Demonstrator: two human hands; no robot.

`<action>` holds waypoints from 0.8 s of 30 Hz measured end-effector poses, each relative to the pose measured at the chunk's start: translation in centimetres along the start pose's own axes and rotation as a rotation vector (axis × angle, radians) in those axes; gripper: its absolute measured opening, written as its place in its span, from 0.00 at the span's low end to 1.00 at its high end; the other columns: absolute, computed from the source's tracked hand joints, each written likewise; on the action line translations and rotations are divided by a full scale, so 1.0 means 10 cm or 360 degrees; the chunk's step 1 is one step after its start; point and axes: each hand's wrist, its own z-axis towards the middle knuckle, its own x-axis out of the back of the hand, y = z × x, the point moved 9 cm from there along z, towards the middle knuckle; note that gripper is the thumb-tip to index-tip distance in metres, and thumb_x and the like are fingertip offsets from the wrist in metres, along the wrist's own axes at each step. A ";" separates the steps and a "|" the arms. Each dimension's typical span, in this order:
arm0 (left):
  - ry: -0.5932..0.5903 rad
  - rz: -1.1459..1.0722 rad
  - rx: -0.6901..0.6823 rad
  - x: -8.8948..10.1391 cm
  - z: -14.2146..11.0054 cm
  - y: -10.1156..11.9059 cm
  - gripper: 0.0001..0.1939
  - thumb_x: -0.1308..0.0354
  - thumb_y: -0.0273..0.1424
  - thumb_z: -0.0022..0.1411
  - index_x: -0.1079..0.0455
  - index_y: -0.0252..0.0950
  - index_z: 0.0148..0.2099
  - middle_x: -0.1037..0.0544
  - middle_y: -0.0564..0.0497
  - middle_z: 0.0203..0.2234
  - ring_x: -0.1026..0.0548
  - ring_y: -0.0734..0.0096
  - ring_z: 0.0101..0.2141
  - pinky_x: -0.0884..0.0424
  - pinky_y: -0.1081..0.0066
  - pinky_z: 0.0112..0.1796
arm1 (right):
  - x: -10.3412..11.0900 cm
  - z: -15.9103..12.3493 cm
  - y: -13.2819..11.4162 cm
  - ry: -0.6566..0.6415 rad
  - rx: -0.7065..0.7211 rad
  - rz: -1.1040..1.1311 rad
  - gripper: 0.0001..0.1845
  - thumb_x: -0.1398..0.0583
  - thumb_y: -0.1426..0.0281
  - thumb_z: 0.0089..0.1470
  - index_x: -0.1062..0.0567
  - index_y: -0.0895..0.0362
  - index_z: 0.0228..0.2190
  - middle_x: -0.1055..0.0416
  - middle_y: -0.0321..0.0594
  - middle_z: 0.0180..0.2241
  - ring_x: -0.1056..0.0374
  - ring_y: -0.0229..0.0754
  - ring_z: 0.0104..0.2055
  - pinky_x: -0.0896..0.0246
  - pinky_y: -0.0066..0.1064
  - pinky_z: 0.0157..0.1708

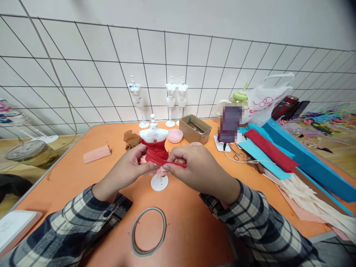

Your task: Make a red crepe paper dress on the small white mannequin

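Note:
A small white dress form (153,134) stands upright on its round base (159,183), its torso wrapped in red crepe paper (155,151). Pale pink paper (161,171) shows below the red. My left hand (130,165) grips the form's left side, thumb pressed on the red paper in front and fingers partly hidden behind. On the other side, my right hand (194,165) is closed, pinching a red crepe paper strip (180,164) between thumb and fingers. That strip runs across the form's waist to my left thumb.
A tape roll (148,210) lies in front. Behind are a brown crumpled paper (131,140), a pink bowl (175,135), a cardboard box (195,129) and more dress forms (170,97). Rightward are a phone (230,124), scissors (237,152) and coloured paper (272,150). A peach strip (97,154) lies left.

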 end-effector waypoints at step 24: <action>-0.0287 -0.0108 -0.0078 -0.04 0.02 -0.11 0.26 0.34 0.44 0.58 0.27 0.36 0.55 0.20 0.47 0.34 0.26 0.69 0.30 0.31 0.74 0.30 | 0.14 0.10 0.24 -0.0072 0.0298 -0.0071 0.02 0.34 0.71 0.56 0.19 0.57 0.32 0.28 0.38 0.32 0.34 0.38 0.37 0.46 0.29 0.36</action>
